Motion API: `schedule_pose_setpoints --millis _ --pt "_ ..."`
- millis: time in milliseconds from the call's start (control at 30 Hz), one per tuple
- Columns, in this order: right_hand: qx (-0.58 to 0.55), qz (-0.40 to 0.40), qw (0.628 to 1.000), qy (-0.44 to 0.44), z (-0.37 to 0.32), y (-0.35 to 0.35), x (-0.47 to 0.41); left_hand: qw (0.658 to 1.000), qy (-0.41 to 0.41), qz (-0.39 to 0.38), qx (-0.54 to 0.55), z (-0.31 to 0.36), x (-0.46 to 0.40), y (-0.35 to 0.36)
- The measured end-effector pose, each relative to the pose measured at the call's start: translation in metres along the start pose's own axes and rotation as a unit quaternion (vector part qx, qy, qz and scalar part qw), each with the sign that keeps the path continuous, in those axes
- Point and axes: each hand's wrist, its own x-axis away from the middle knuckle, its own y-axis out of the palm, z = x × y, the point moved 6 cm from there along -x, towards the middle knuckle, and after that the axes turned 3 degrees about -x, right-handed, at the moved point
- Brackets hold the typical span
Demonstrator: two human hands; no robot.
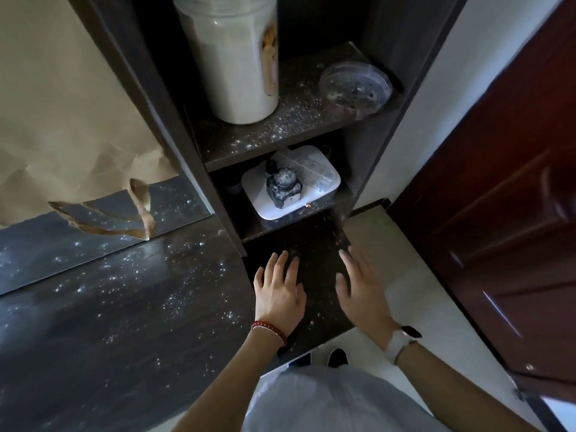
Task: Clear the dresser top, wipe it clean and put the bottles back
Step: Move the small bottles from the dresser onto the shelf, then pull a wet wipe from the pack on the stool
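Note:
The dark dresser top (131, 307) is speckled with white dust and spreads across the left and centre. My left hand (277, 285) and my right hand (361, 285) hover side by side over its right end, below the shelf unit, both flat with fingers apart and holding nothing. On the lower shelf a small dark dusty bottle (283, 188) stands on a white box (318, 173). A tall white canister (232, 57) and a clear round lidded container (355, 85) stand on the dusty upper shelf (280, 129).
A mirror (93, 226) behind the dresser top is partly covered with torn brown paper (62, 104). A dark red door (498, 213) stands to the right. Light floor (420, 294) runs between the dresser and the door.

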Motion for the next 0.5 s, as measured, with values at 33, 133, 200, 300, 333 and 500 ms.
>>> schedule_pose_setpoints --millis 33,133,200,300,333,500 --pt "0.016 -0.017 0.999 0.042 0.019 0.002 0.015 1.000 0.011 -0.025 0.001 0.006 0.002 0.011" --pt "0.037 -0.035 0.985 0.163 0.074 -0.005 0.062 0.993 0.048 -0.106 0.015 0.034 0.002 0.038" --pt "0.030 -0.010 0.968 0.250 0.110 -0.020 0.101 0.983 0.117 -0.140 -0.010 0.069 -0.001 0.052" --pt "0.025 0.064 0.931 0.358 0.152 -0.054 0.164 0.957 0.226 -0.177 -0.048 0.135 -0.002 0.074" --pt "0.023 0.094 0.917 0.386 0.163 -0.066 0.188 0.943 0.267 -0.190 -0.054 0.163 0.002 0.083" --pt "-0.014 0.235 0.822 0.518 0.203 -0.107 0.318 0.858 0.442 -0.242 -0.097 0.292 0.067 0.132"
